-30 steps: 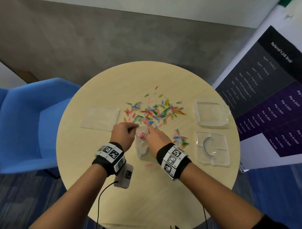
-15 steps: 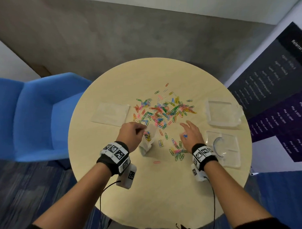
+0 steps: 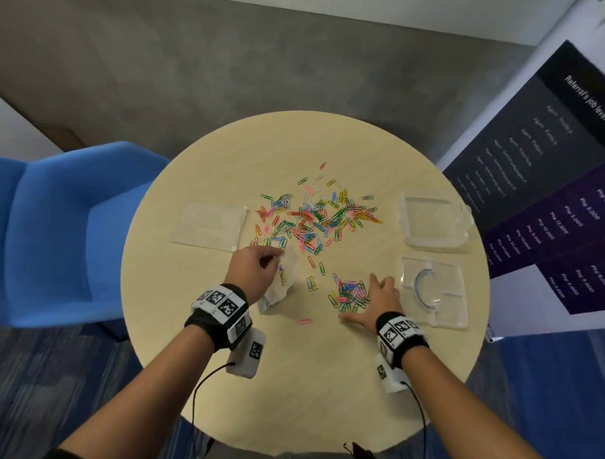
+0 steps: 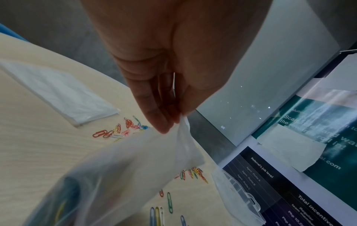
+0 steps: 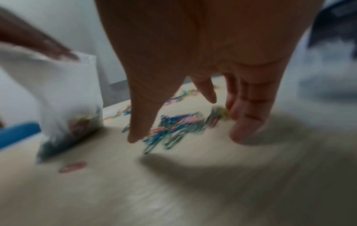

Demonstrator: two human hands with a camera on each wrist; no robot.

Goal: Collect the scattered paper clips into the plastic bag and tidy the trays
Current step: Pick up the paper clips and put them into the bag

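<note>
A small clear plastic bag [image 3: 281, 280] stands on the round table [image 3: 289, 383], with some clips in its bottom. My left hand [image 3: 255, 272] pinches the bag's top edge [image 4: 181, 122] between thumb and fingers. My right hand [image 3: 377, 300] lies spread on the table, thumb and fingers cupped around a small heap of coloured paper clips [image 3: 348, 292]. The large scatter of paper clips [image 3: 315, 219] lies farther back, mid-table. In the right wrist view the right hand [image 5: 193, 122] brackets the blurred heap [image 5: 177, 130], beside the bag [image 5: 69, 107].
Two clear plastic trays sit at the right: one [image 3: 435, 222] at the back, one [image 3: 434, 292] nearer, holding a curved piece. A flat clear sheet [image 3: 208, 226] lies at the left. One pink clip [image 3: 304, 321] lies alone near me. A blue chair [image 3: 61, 227] stands left of the table.
My right hand left the bag, moved right and came down around the small heap of clips. My left hand has kept hold of the bag.
</note>
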